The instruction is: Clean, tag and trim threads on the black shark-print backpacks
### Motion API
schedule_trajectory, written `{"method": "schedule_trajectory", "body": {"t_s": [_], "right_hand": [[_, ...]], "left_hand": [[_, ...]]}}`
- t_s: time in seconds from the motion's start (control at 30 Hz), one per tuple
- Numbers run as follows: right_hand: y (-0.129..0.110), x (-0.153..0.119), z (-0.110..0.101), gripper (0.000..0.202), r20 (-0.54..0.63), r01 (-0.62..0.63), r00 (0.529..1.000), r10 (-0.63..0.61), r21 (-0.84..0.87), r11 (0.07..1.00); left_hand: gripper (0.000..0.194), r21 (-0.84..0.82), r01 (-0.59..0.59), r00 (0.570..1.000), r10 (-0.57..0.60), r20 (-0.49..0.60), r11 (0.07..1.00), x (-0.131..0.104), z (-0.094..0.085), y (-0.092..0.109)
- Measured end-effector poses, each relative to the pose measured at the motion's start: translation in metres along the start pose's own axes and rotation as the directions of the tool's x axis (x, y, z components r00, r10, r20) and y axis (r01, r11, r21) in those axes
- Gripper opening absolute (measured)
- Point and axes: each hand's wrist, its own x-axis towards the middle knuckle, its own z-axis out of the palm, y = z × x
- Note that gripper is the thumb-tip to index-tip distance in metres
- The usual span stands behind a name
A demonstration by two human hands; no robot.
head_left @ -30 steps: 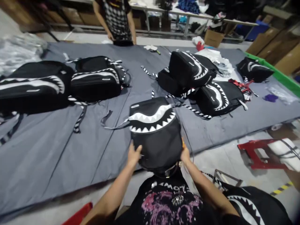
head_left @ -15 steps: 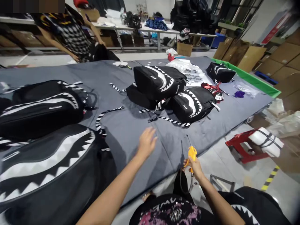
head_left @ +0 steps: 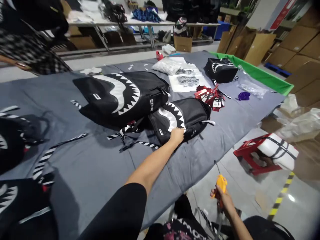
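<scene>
My left hand [head_left: 177,135] reaches across the table and is closed on the near side of a black backpack [head_left: 195,115] with a white shark-mouth print. Its fingertips are partly hidden against the fabric. A second shark-mouth backpack [head_left: 140,90] lies just left of it, overlapping it, with striped straps [head_left: 146,144] trailing on the cloth. Off the table's front edge, my right hand [head_left: 223,195] grips an orange air blow gun [head_left: 221,182]; its thin nozzle points up and away from me, and a hose hangs below.
Red hang tags [head_left: 211,97], white plastic bags [head_left: 186,78] and a purple cloth [head_left: 243,96] lie farther back on the grey table [head_left: 100,176]. Another backpack [head_left: 221,70] is near the green edge [head_left: 260,73]. A red stool [head_left: 252,156] stands right. A person [head_left: 32,50] stands across the table.
My left hand has moved forward and right from above the cloth onto the backpack. The blow gun in my right hand has shifted right, past the table edge. My view has turned right.
</scene>
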Motion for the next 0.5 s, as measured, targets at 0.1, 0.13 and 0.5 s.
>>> {"method": "schedule_trajectory", "body": {"t_s": [0.1, 0.13, 0.5], "right_hand": [[-0.041, 0.014, 0.028, 0.043, 0.107, 0.019, 0.994, -0.018, -0.006, 1.000], [-0.055, 0.016, 0.039, 0.042, 0.137, 0.045, 0.990, -0.043, -0.011, 0.999], [-0.167, -0.127, 0.084, 0.024, 0.486, 0.859, 0.504, -0.714, -0.368, 0.356]], "left_hand": [[0.022, -0.013, -0.026, 1.000, 0.026, 0.002, 1.000, -0.045, -0.030, 0.000], [0.021, -0.024, -0.044, 0.999, 0.044, -0.010, 0.999, -0.066, -0.041, 0.001], [0.036, -0.660, -0.026, 0.983, -0.102, -0.155, 0.751, -0.320, 0.040, 0.008]]}}
